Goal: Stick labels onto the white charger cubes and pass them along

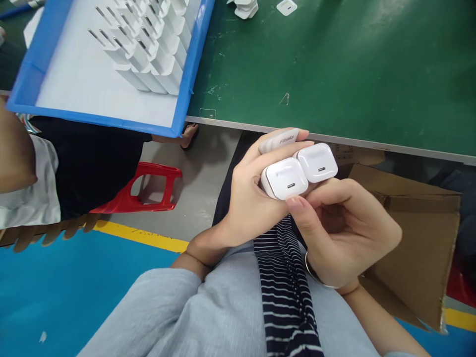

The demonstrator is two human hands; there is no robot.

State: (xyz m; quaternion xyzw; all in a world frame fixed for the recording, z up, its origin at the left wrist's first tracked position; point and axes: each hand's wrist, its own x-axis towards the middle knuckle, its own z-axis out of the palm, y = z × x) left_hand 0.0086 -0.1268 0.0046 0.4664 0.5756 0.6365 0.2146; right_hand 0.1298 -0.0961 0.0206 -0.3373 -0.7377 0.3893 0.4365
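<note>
Two white charger blocks sit side by side in my left hand [249, 198], their port faces turned up. The nearer white charger block [286, 179] rests against the palm, and the other white charger block [318, 162] lies to its right. Between the fingers of the same hand is a white piece with grey lettering [279, 141]. My right hand [342, 223] is curled, its thumb tip at the lower edge of the nearer block. Whether its bent fingers hold anything is hidden.
A blue-rimmed tray [107, 120] with several upright white plug chargers [159, 64] stands at the upper left of the green table [334, 74]. White caps [286, 7] lie at the back. Below are a red stool [171, 186], a cardboard box [416, 248] and a seated person [85, 158].
</note>
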